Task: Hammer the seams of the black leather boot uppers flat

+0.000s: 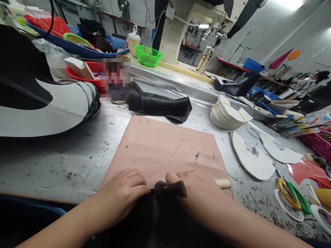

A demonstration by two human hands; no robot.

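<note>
The grey, scuffed tabletop (64, 162) fills the room's foreground, with a pink cutting board (165, 144) lying flat in the middle of it. At ten o'clock from the board sits a big stack of black-and-white cut pieces (51, 106). A black boot shaft (160, 103) lies on its side at twelve, and a bundle of white insoles (227, 115) sits at two. The black leather piece (155, 220) being worked lies at six o'clock, its top edge over the board's near edge, with a seam running up its middle. The left hand (121, 193) is curled shut over that edge at the seam's nine o'clock side, holding it down. The right hand (201, 196) is closed around a small hammer (170, 188), whose dark head rests right on the top of the seam and whose pale handle end pokes out at three o'clock. It looks like the seam is being flattened. A further stroke would call for the leather kept taut and the left knuckles kept clear of the head.
</note>
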